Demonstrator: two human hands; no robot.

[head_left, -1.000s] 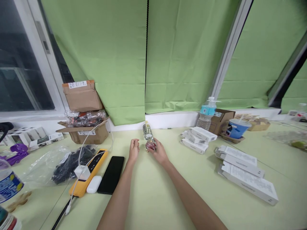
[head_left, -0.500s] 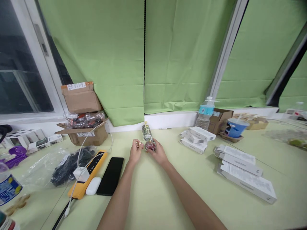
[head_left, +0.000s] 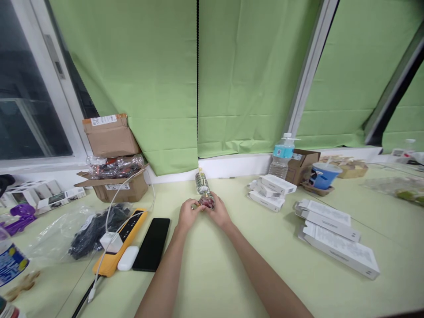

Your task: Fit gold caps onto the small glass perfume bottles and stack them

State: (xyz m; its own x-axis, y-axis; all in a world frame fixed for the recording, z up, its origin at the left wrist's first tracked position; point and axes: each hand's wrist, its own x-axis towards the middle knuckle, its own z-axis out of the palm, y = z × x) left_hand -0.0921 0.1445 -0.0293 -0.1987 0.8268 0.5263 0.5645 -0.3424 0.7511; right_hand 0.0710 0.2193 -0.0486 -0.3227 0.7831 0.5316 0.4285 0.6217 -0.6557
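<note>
My right hand (head_left: 220, 213) is closed round a small, round, clear container (head_left: 207, 201) with dark red contents. At its left side is my left hand (head_left: 188, 214), thumb and fingers pinched together on a small gold-coloured piece (head_left: 194, 206) that is too small to name. The fingertips of the two hands almost meet at the container's left side; whether the piece touches it I cannot tell. Just beyond the hands, a clear bottle (head_left: 202, 182) with a patterned surface and a yellowish top points toward the wall.
To the left are a black phone (head_left: 152, 244), a white earbud case (head_left: 128, 258), an orange power strip (head_left: 106, 261) and cardboard boxes (head_left: 114, 137). White boxes (head_left: 341, 249), a water bottle (head_left: 281, 157) and a blue cup (head_left: 323, 176) stand to the right.
My left hand has moved right, bringing its pinched piece to the round container's left side. My right hand keeps hold of the container. The view has shifted slightly.
</note>
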